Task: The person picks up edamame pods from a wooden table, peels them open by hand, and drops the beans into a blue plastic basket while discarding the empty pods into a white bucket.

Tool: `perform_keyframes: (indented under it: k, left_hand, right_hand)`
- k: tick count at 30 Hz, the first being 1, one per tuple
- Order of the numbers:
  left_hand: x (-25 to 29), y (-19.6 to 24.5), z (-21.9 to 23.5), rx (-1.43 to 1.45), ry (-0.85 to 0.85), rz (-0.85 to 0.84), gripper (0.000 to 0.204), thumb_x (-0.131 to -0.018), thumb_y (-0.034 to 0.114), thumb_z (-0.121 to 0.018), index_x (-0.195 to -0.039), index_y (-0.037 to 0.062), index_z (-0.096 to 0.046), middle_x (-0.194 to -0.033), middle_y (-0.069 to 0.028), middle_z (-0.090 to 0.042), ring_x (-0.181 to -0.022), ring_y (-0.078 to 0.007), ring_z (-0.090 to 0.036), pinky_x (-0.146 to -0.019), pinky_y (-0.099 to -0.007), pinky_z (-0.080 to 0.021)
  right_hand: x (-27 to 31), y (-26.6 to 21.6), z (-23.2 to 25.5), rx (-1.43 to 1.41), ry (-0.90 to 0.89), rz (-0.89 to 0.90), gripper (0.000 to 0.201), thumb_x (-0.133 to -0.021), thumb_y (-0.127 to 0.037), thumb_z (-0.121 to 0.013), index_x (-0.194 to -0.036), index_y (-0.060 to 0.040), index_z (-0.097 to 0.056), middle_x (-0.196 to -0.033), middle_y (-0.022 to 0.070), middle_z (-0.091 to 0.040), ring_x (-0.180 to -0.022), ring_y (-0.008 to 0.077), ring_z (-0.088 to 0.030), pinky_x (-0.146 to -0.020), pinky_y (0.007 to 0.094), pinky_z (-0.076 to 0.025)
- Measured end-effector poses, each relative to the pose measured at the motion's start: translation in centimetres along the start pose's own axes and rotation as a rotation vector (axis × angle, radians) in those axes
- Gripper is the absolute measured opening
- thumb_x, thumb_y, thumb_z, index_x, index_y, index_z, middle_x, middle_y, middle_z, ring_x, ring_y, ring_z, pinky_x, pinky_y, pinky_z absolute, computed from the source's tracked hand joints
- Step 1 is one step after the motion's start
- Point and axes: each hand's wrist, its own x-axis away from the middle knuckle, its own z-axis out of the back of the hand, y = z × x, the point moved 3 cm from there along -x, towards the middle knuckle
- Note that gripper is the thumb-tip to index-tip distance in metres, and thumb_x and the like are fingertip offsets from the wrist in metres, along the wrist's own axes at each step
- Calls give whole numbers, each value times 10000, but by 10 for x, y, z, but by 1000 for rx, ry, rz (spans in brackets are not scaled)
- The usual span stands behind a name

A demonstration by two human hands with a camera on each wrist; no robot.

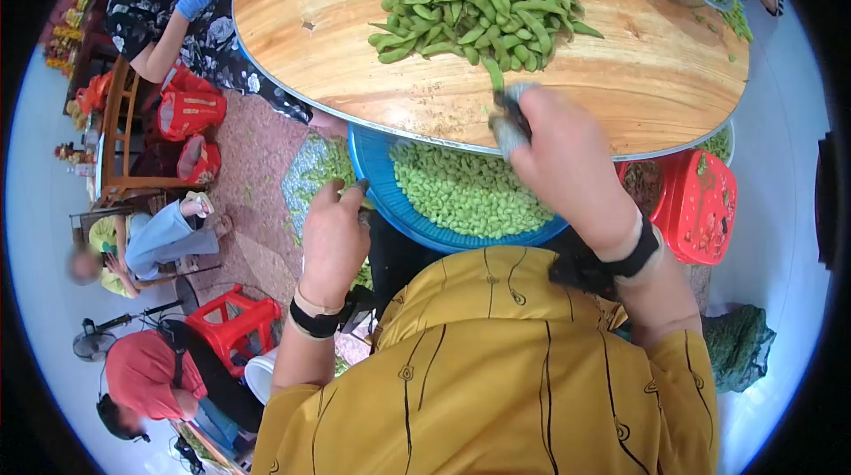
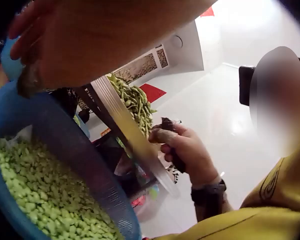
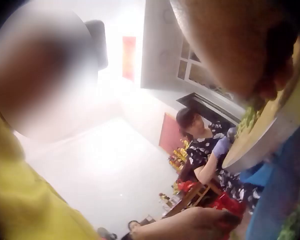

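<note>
Right hand (image 1: 567,151) at round table (image 1: 656,76) edge, fingers curled round a dark tool beside the pod heap (image 1: 479,1); blue basin (image 1: 372,165) of shelled beans set below rim, presumably for catching; left hand (image 1: 332,236) touching basin rim, grip indeterminable.

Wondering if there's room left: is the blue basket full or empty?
Partly full: shelled green beans cover the bottom of the blue basket, below its rim.

Home courtyard workroom: round table (image 1: 620,76), plastic stools (image 1: 700,205), shelling helpers.
</note>
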Motion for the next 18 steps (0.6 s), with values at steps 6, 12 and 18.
perform_keyframes:
  k: [6, 12, 18]
  left_hand:
    - [-24, 38, 15, 449, 23, -49, 233, -855, 55, -600, -1082, 14, -632, -823, -110, -649, -697, -153, -622, -607, -276, -487]
    - [-57, 83, 5, 1166, -95, 144, 193, -901, 84, -508, -1015, -18, -626, -771, -38, -642, -639, -100, -589, -573, -224, -473]
    - [-64, 89, -2, 1318, -216, 171, 159, -916, 68, -488, -953, -12, -620, -783, -35, -636, -645, -86, -585, -564, -210, -449]
  right_hand:
    - [-26, 12, -18, 141, 164, -99, 211, -743, -83, -638, -901, -8, -521, -727, 175, -611, -695, 356, -621, -632, 448, -492]
    - [5, -2, -4, -326, 65, -195, 222, -738, -78, -662, -921, -5, -560, -753, 147, -637, -700, 336, -638, -629, 388, -502]
    - [25, -3, 2, -343, -87, -76, 258, -780, -74, -627, -1018, -5, -558, -837, 178, -641, -754, 350, -637, -665, 379, -500]
